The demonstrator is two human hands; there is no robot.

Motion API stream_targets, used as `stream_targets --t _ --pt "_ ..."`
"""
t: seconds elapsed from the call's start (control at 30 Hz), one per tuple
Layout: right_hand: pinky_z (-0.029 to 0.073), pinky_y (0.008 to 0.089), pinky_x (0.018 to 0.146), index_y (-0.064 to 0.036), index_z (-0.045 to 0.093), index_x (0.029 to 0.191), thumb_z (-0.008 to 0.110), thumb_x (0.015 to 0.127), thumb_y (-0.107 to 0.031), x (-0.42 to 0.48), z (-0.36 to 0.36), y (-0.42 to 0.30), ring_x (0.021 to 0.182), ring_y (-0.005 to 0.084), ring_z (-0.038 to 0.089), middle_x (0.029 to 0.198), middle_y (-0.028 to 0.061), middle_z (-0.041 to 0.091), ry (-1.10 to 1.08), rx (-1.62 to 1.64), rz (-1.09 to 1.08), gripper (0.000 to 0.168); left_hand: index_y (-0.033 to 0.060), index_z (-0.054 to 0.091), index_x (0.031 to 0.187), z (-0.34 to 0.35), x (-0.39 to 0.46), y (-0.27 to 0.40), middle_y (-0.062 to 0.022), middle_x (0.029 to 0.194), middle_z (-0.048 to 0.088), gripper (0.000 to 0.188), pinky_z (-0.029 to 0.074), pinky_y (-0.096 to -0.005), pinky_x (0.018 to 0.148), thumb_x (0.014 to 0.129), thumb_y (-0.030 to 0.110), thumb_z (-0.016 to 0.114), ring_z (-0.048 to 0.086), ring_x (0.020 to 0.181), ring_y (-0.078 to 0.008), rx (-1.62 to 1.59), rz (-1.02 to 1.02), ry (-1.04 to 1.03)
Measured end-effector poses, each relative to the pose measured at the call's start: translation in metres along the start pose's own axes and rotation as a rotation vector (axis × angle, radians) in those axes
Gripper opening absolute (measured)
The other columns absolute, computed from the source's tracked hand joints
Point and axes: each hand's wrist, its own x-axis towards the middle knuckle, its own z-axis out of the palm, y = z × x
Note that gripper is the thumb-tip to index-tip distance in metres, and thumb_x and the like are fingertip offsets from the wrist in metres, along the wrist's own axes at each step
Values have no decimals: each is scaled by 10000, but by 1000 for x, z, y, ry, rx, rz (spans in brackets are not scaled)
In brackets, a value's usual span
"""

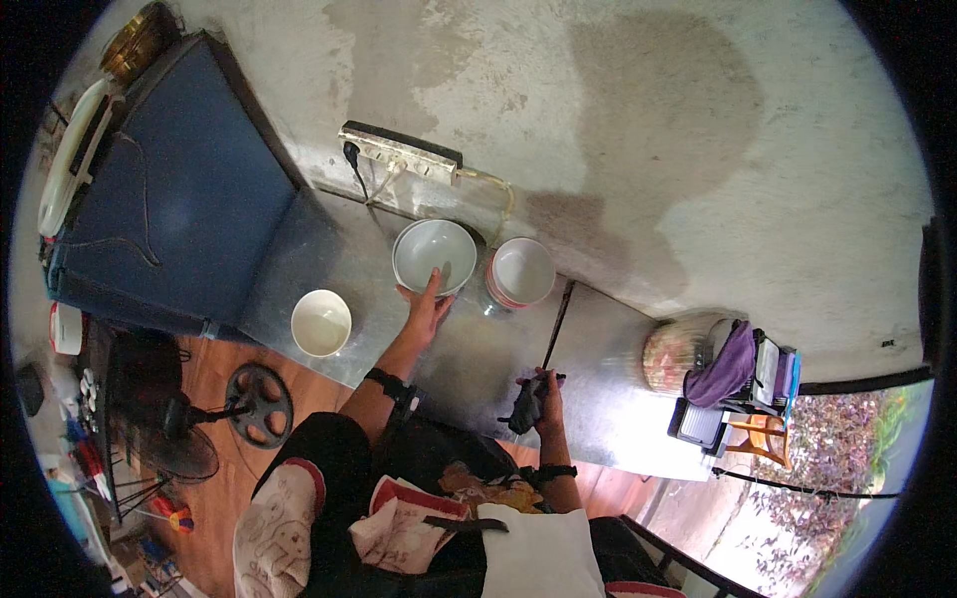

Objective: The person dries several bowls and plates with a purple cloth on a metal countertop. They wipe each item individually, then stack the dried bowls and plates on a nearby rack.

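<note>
My left hand (425, 315) is at the near rim of two nested white bowls (430, 250), one finger reaching over it inside and the others outside. In my right hand (552, 407) is a bunched black cloth (528, 405), held above the near part of the metal table (478, 359). To the right of the nested bowls stands a stack of white bowls with red outer bands (523, 270). A single cream bowl (321, 323) sits apart on the left, close to the table's near edge.
A power strip (400, 153) with plugged cables is on the wall behind. A blue cabinet-like box (176, 187) borders the left. Toward the right end are a patterned round container (669, 355), a purple cloth (721, 366) and a small wooden stand (762, 437). A fan (176, 448) is at lower left.
</note>
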Motion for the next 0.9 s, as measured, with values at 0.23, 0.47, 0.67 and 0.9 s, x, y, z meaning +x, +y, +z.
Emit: stream_targets --t 0.23,0.47,0.67,0.9 --pt "541 399 604 -125 486 1220 428 956 -569 -19 -7 -4 663 270 634 945 204 672 57 -82 -8 519 243 -302 1415 3 23 4 -206 1470 238 1199 533 -427 925 833 402 733 496 1200 -341 -36 17 -15" --pt "526 364 625 -123 556 879 516 921 -440 -42 -31 1 663 240 606 766 82 611 -100 191 75 322 212 -253 1453 -2 -2 22 -175 1411 360 1148 537 -435 876 848 497 680 593 1047 -316 100 -95 -85" --pt "483 374 610 -95 576 822 497 875 -303 -52 -6 12 681 263 566 753 70 566 -329 317 -111 229 120 389 1361 -95 -29 13 -119 1140 601 627 561 -394 747 887 436 653 641 897 -251 458 -102 -95" --pt "549 446 789 -94 590 885 539 796 -208 -6 6 43 814 306 634 860 96 639 -151 268 -46 154 57 596 1131 -272 -20 72 -143 781 672 361 525 -387 633 873 297 672 668 704 -276 831 667 296"
